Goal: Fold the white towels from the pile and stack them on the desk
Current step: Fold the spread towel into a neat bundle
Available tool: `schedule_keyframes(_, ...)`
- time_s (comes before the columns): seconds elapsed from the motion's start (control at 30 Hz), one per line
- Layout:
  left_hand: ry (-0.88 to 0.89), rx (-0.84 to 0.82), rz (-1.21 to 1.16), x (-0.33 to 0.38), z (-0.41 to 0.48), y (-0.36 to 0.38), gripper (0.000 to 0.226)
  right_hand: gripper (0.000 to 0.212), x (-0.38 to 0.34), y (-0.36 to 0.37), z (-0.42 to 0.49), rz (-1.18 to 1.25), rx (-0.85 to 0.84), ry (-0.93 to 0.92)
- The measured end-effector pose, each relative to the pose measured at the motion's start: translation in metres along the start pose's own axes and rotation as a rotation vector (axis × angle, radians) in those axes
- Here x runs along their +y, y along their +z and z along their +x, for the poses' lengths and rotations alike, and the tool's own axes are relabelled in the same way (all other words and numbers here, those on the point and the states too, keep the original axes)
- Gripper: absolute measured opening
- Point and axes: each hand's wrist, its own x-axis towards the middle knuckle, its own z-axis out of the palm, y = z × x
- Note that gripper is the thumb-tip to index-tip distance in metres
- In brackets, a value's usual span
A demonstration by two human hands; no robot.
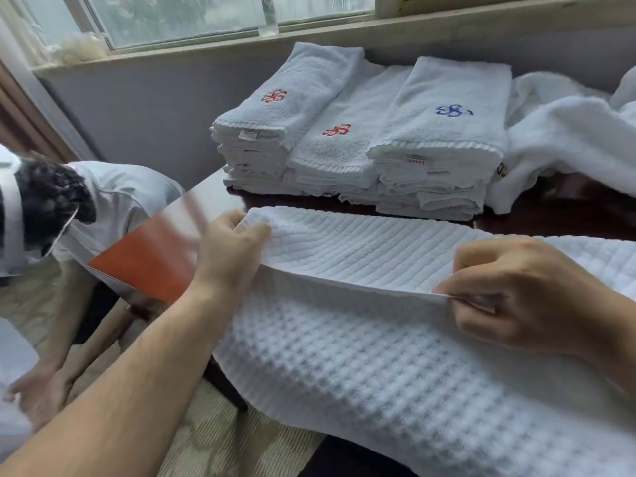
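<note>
A window runs along the top, its pale sill above a grey wall. At the left, a second person in a light shirt bends low, head down, with a white strap across dark hair and one hand reaching toward the floor. A patterned beige carpet covers the floor below. A brown curtain edge hangs at the far left.

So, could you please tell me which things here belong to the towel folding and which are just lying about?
Part of the job:
- waffle towel, gripped by left hand and right hand
- folded towel stacks
- unfolded towel pile
- desk

Just around:
- another person, bent over at the left
- window
- patterned floor
</note>
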Motion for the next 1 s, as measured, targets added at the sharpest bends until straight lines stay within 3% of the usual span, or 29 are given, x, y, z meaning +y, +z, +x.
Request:
schedule_keyframes(0.2, 0.06, 0.159, 0.16, -0.013, -0.005, -0.003, 0.023, 0.018, -0.003, 0.0, 0.0, 0.041, -0.035, -0.011)
schedule_keyframes(0.47, 0.152, 0.174, 0.187, -0.008, -0.013, 0.001, 0.045, 0.019, -0.005, -0.001, 0.0, 0.082, -0.139, 0.026)
schedule_keyframes(0.63, 0.149, 0.087, 0.303, -0.007, -0.015, 0.0, 0.053, 0.019, -0.005, -0.001, 0.0, 0.072, -0.138, 0.017)
schedule_keyframes(0.8, 0.291, 0.14, 0.268, -0.006, -0.024, -0.005, 0.047, 0.016, -0.008, -0.002, 0.0, 0.098, -0.066, 0.002)
schedule_keyframes(1.0, 0.26, 0.072, 0.188, -0.005, -0.029, -0.008, 0.031, 0.019, -0.012, -0.002, 0.002, 0.115, -0.083, -0.014)
